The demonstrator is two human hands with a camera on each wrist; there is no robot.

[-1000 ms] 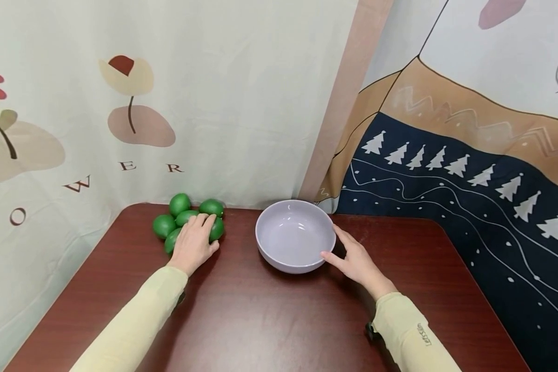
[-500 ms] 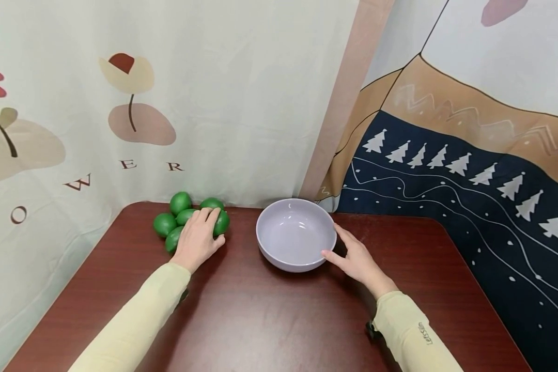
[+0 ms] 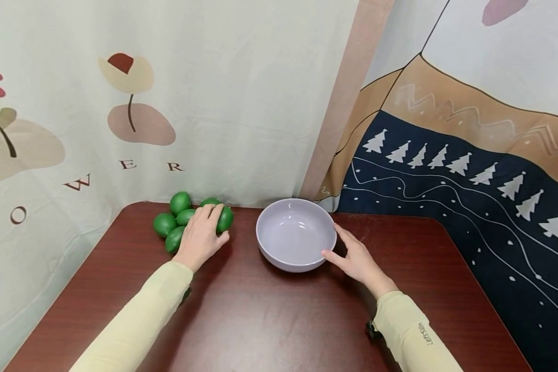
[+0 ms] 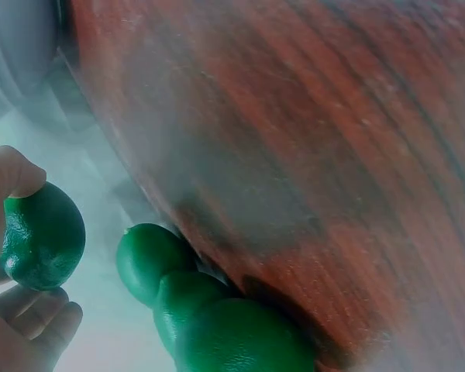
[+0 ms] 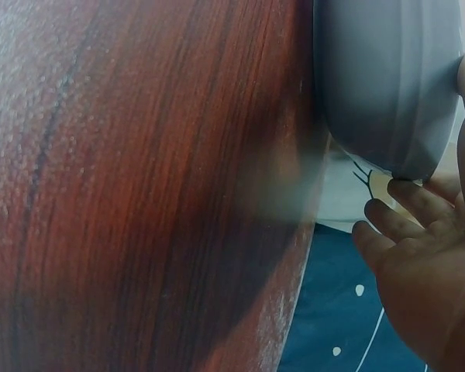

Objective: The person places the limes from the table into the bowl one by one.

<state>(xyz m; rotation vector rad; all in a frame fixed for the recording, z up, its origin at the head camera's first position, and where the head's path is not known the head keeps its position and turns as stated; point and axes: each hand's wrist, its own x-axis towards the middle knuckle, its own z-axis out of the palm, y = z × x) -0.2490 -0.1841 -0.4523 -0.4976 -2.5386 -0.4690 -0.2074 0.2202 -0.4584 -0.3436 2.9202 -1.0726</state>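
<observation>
My left hand (image 3: 200, 237) pinches a green lime (image 3: 225, 219) between thumb and fingers, at the right side of a cluster of limes (image 3: 165, 225). In the left wrist view the held lime (image 4: 48, 240) is apart from several other limes (image 4: 240, 341) on the table. Part of the cluster is hidden behind my left hand. A pale purple bowl (image 3: 293, 235) stands upright, with nothing in it. Against its right side rests my right hand (image 3: 358, 261), thumb near the front rim and fingers spread along the outer wall; the right wrist view shows the fingertips touching the bowl (image 5: 387, 77).
The dark red wooden table (image 3: 260, 320) carries the limes at its far left and the bowl at its far middle. Directly behind its back edge hangs a pale printed curtain (image 3: 242, 103). A dark blue cloth with white trees (image 3: 446, 196) hangs at the right.
My left hand has moved slightly right with the lime in its fingers, away from the rest of the cluster. The right hand and the bowl have stayed put.
</observation>
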